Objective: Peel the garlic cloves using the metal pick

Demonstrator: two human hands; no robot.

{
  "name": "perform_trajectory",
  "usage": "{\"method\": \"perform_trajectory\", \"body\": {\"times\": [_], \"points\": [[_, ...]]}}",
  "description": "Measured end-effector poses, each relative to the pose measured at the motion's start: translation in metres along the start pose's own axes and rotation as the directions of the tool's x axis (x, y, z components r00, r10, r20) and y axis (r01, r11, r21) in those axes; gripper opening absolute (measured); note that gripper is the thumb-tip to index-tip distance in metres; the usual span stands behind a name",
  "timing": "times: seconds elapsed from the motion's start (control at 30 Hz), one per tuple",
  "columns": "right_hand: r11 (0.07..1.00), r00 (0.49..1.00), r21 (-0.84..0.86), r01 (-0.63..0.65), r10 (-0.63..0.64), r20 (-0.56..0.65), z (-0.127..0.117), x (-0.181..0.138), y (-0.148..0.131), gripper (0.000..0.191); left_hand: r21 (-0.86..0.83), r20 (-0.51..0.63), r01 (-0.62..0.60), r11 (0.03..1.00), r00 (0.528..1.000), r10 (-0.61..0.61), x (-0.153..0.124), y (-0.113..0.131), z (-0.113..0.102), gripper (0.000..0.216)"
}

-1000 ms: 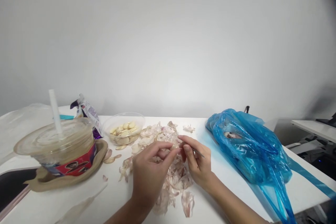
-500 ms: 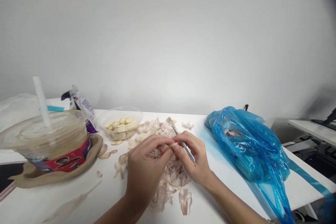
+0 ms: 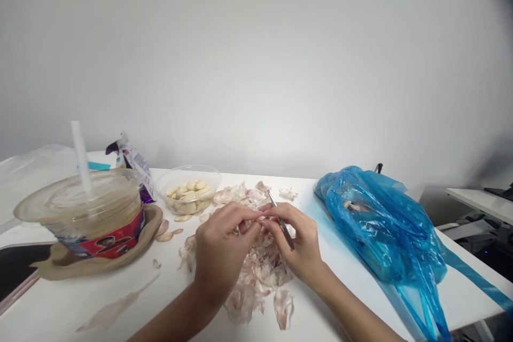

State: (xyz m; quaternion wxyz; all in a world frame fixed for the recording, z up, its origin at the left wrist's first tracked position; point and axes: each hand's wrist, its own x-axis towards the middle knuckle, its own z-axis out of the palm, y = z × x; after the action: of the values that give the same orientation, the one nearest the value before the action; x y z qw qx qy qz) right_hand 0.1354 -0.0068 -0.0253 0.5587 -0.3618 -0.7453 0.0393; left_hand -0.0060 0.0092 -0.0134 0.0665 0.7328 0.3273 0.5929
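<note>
Over a heap of papery garlic skins, mid-table, left hand and right hand meet fingertip to fingertip. Right hand grasps a slim metal tool, kind uncertain, slanting across its fingers, narrow tip toward the wall. Left thumb and forefinger come together against the right's; whether anything sits between, cannot tell. Peeled garlic cloves lie in a clear plastic bowl, just beyond the heap and to its left. Labels: plastic cup with straw, on the left, wears a red and blue band with a printed picture, lettering too small to read; behind it, a purple and white packet, print blurred. Edges: far side of the white table runs along the wall; blue plastic bag lies right, one strip reaching the right edge. Room for moving: white tabletop between heap and bag, and another patch, strewn with scraps, between heap and cup.
</note>
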Motion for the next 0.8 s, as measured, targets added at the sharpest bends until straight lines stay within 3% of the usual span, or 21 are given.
{"method": "perform_trajectory", "body": {"times": [0.37,0.47,0.63,0.8], "points": [[0.999,1.000,0.044,-0.018,0.019,-0.003,-0.0005,0.0005,-0.0019,0.014,0.172,0.019,-0.305,0.937,0.952,0.306,0.0035,-0.0031,-0.0021,0.010],[1.000,1.000,0.024,-0.017,0.017,0.017,-0.0008,0.0004,-0.0013,0.013,0.175,0.024,-0.249,0.952,0.968,0.249,0.0043,-0.0021,-0.0028,0.009],[1.000,0.999,-0.025,0.001,0.000,0.047,-0.0001,0.0005,0.0009,0.013,0.112,0.064,-0.003,0.994,0.998,-0.005,0.0054,-0.0001,-0.0012,0.006],[0.999,0.996,-0.039,0.034,-0.031,0.082,0.0003,0.0001,0.0029,0.014,0.120,0.063,-0.010,0.993,0.998,0.003,0.0053,-0.0015,0.0000,0.006]]}}
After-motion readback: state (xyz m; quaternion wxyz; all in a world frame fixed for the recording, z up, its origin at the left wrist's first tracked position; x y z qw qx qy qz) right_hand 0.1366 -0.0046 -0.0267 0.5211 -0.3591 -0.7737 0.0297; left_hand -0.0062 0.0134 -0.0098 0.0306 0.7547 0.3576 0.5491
